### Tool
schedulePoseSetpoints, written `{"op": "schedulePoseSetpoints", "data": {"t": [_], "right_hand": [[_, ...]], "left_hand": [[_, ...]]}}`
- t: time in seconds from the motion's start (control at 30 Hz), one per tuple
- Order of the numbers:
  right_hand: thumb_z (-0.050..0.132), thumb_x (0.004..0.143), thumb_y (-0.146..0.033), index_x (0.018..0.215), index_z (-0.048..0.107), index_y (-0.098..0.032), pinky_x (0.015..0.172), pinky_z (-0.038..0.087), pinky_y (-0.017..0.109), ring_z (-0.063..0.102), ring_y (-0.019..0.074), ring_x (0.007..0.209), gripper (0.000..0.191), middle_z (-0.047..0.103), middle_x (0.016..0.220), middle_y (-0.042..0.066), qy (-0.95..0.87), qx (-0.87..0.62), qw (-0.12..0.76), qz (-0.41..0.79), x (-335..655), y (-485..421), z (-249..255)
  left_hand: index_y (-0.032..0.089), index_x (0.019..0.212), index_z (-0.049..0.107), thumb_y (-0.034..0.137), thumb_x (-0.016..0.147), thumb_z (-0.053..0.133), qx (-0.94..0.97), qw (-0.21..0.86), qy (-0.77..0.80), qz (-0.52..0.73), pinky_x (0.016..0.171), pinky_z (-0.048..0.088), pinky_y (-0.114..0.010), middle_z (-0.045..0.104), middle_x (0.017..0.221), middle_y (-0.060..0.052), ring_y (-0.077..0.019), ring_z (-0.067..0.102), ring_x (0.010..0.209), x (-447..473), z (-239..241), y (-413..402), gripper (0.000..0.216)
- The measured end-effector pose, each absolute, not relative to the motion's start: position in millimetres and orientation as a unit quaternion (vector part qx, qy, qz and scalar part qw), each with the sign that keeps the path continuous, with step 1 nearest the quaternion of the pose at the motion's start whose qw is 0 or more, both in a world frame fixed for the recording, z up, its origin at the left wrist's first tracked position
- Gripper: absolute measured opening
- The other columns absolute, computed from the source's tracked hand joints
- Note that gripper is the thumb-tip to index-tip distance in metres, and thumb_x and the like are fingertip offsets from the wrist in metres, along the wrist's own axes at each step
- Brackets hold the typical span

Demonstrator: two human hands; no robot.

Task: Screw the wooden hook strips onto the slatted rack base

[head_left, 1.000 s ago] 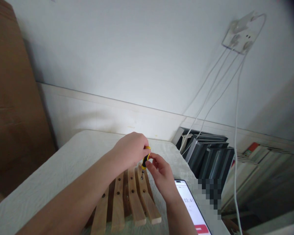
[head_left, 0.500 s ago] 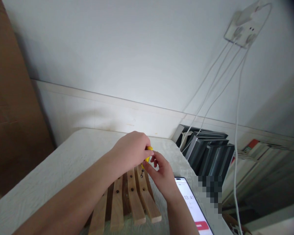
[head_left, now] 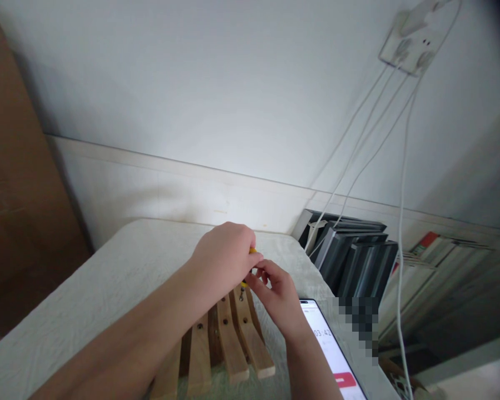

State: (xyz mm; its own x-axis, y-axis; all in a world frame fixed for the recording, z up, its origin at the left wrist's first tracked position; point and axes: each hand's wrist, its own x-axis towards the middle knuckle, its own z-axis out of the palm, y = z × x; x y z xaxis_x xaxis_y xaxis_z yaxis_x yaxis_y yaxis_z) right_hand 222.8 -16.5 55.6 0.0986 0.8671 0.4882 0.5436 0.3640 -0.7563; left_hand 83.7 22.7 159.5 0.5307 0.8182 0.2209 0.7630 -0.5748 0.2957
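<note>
My left hand (head_left: 225, 253) is closed round the top of a screwdriver (head_left: 253, 250) whose yellow handle shows only in small bits between the fingers. Lower down, the fingers of my right hand (head_left: 278, 294) pinch the same handle. The metal shaft points down at a screw (head_left: 241, 297) in the rightmost slat of a slatted wooden piece (head_left: 256, 350). Dark holes or screw heads dot the other slats. My left forearm covers part of the wood on the left.
A phone (head_left: 327, 344) showing a timer lies right of my right wrist on the white-covered table (head_left: 108, 266). Dark folders (head_left: 358, 261) stand past the table's right edge. White cables hang from a wall socket (head_left: 408, 47). Brown cardboard (head_left: 29, 166) rises at the left.
My left hand has turned slightly on the screwdriver, covering more of its yellow handle. My right hand stays by it. The view has shifted a little.
</note>
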Motion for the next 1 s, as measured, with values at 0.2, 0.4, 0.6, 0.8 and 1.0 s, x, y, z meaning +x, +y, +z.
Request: {"op": "schedulePoseSetpoints", "data": {"t": [0.2, 0.4, 0.6, 0.8, 1.0], "right_hand": [[0.065, 0.078, -0.031, 0.087, 0.065, -0.021, 0.058, 0.039, 0.026, 0.050, 0.0147, 0.064, 0.014, 0.059, 0.071, 0.000, -0.640, -0.553, 0.511, 0.153, 222.7, -14.7, 55.4], [0.063, 0.078, -0.030, 0.091, 0.064, -0.021, 0.061, 0.040, 0.027, 0.050, 0.0155, 0.068, 0.015, 0.060, 0.077, 0.001, -0.645, -0.545, 0.522, 0.123, 220.6, -15.4, 54.8], [0.062, 0.080, -0.029, 0.091, 0.065, -0.022, 0.061, 0.040, 0.028, 0.051, 0.0157, 0.068, 0.013, 0.061, 0.076, 0.001, -0.651, -0.542, 0.517, 0.124, 222.0, -15.8, 55.9], [0.063, 0.079, -0.028, 0.090, 0.063, -0.021, 0.062, 0.041, 0.027, 0.052, 0.0151, 0.070, 0.013, 0.063, 0.081, 0.002, -0.661, -0.530, 0.512, 0.143, 221.9, -15.5, 55.3], [0.060, 0.080, -0.026, 0.085, 0.063, -0.021, 0.059, 0.040, 0.026, 0.051, 0.0141, 0.066, 0.007, 0.060, 0.075, 0.000, -0.665, -0.526, 0.510, 0.146, 220.7, -16.0, 56.5]], "left_hand": [[0.020, 0.077, 0.073, 0.047, 0.077, 0.057, 0.863, 0.063, 0.477, 0.153, 0.055, 0.036, -0.029, 0.069, 0.073, -0.009, -0.0211, 0.060, 0.065, 80.2, 161.5, 22.5, 0.032], [0.019, 0.077, 0.074, 0.040, 0.076, 0.058, 0.871, 0.082, 0.459, 0.153, 0.056, 0.036, -0.027, 0.069, 0.071, -0.008, -0.0185, 0.059, 0.064, 80.2, 160.1, 24.2, 0.026], [0.018, 0.072, 0.072, 0.031, 0.073, 0.058, 0.873, 0.111, 0.450, 0.152, 0.051, 0.031, -0.025, 0.068, 0.065, -0.006, -0.0146, 0.055, 0.056, 78.8, 158.1, 27.5, 0.019], [0.018, 0.071, 0.072, 0.040, 0.075, 0.057, 0.875, 0.106, 0.450, 0.143, 0.049, 0.028, -0.025, 0.066, 0.061, -0.005, -0.0130, 0.050, 0.051, 77.4, 157.5, 32.6, 0.027], [0.016, 0.071, 0.072, 0.043, 0.075, 0.057, 0.869, 0.091, 0.468, 0.133, 0.049, 0.028, -0.026, 0.067, 0.063, -0.007, -0.0151, 0.053, 0.054, 77.3, 160.0, 29.0, 0.031]]}}
